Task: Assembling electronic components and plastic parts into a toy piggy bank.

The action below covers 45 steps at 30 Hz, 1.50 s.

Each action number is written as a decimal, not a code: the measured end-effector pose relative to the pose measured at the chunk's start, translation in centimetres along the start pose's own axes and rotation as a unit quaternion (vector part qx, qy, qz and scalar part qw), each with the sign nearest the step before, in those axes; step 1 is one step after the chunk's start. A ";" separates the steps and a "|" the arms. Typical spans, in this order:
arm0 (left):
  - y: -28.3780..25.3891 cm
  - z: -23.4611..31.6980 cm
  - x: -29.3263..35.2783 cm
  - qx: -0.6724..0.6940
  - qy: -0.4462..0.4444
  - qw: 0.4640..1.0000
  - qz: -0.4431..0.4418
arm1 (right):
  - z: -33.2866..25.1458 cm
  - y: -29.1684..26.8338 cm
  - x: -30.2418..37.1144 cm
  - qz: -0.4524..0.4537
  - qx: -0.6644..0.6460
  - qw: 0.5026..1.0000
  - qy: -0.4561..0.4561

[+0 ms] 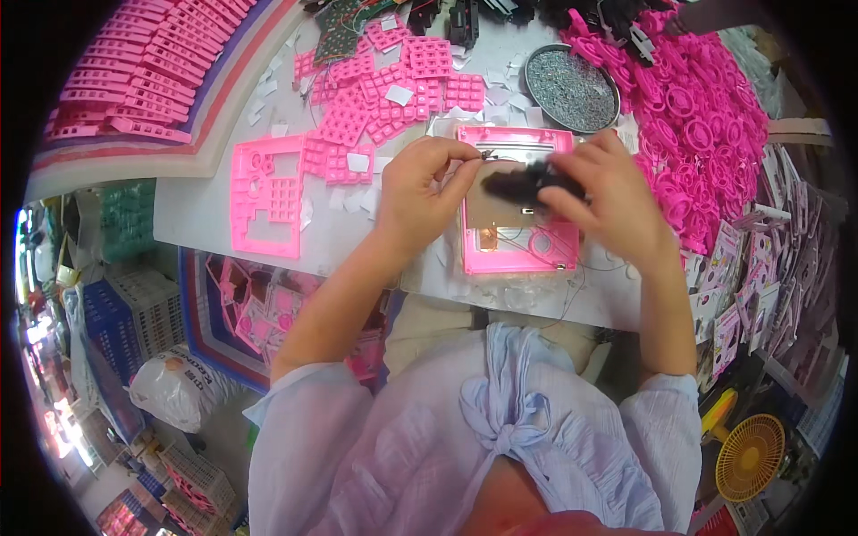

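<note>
Round dish [618, 100] of small grey pieces [572, 85] (right hand [617, 192] near)

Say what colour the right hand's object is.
The object is black, shown best in the head view.

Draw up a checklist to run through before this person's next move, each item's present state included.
1. Pink rectangular plastic casing lies open side up: ok.
2. Left hand has thumb and forefinger brought together over the casing's upper left: ok. What is pinched there: cannot tell, too small.
3. Right hand holds the blurred black object over the casing: ok. Its exact kind: cannot tell.
4. Thin dark wires all tucked inside the casing: not ok, some trail past its lower right corner.
5. Separate pink plastic frame with grid openings clear of both hands: ok.
</note>
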<state>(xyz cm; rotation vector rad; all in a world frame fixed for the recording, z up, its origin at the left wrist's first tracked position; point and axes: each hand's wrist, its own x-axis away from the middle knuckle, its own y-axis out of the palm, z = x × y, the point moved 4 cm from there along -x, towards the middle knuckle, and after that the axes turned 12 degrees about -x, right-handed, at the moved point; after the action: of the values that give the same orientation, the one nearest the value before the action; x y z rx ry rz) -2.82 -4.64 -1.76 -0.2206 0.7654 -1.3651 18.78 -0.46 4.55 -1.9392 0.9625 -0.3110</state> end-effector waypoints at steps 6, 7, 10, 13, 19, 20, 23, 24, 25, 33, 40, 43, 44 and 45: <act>0.2 1.2 -1.4 -0.051 0.168 0.984 -0.015 | -0.7 2.0 0.2 0.075 -0.090 0.991 -0.059; 0.2 1.4 -1.5 -0.076 0.179 0.981 -0.026 | -0.6 2.3 0.3 0.062 -0.087 0.991 -0.082; 0.1 2.0 -1.9 -0.139 0.201 0.968 -0.047 | -0.1 2.5 0.9 0.037 -0.095 0.986 -0.130; 0.0 1.9 -1.8 -0.154 0.205 0.965 -0.057 | -0.1 2.1 1.3 0.050 -0.130 0.984 -0.114; -0.1 2.1 -2.9 -0.113 0.244 0.951 -0.152 | 0.7 2.8 0.8 -0.006 -0.168 0.985 -0.045; -0.1 2.4 -3.3 -0.124 0.256 0.944 -0.165 | 0.6 2.8 0.7 -0.009 -0.152 0.986 -0.074; 0.1 3.3 -3.6 -0.180 0.296 0.919 -0.186 | 0.2 2.7 0.5 -0.023 -0.121 0.987 -0.103; 0.1 3.5 -3.6 -0.203 0.309 0.910 -0.191 | 0.0 2.6 0.5 -0.029 -0.114 0.988 -0.103; -0.1 3.9 -3.3 -0.214 0.302 0.910 -0.189 | -0.2 2.6 0.5 -0.027 -0.103 0.989 -0.105; 0.6 2.0 -2.5 -0.058 -0.003 0.971 -0.233 | -2.9 2.8 1.0 -0.031 0.075 0.994 -0.075; 1.3 1.5 -5.6 -0.020 -0.091 0.920 -0.380 | -3.1 2.5 0.5 -0.029 0.073 0.993 -0.085; 1.5 1.4 -5.9 -0.014 -0.098 0.908 -0.406 | -3.0 2.7 0.8 0.008 0.067 0.992 -0.105; 1.5 1.5 -5.9 -0.029 -0.086 0.911 -0.402 | -3.2 2.8 0.9 0.012 0.080 0.991 -0.106; 1.5 1.7 -5.8 -0.044 -0.074 0.914 -0.397 | -3.4 2.8 1.0 0.016 0.093 0.990 -0.107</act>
<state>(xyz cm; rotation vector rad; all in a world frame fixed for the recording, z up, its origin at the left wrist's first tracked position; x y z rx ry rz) -0.68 0.62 0.79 -0.7615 0.6262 -2.0498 16.13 -4.09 3.91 -1.7443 0.7946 -0.1627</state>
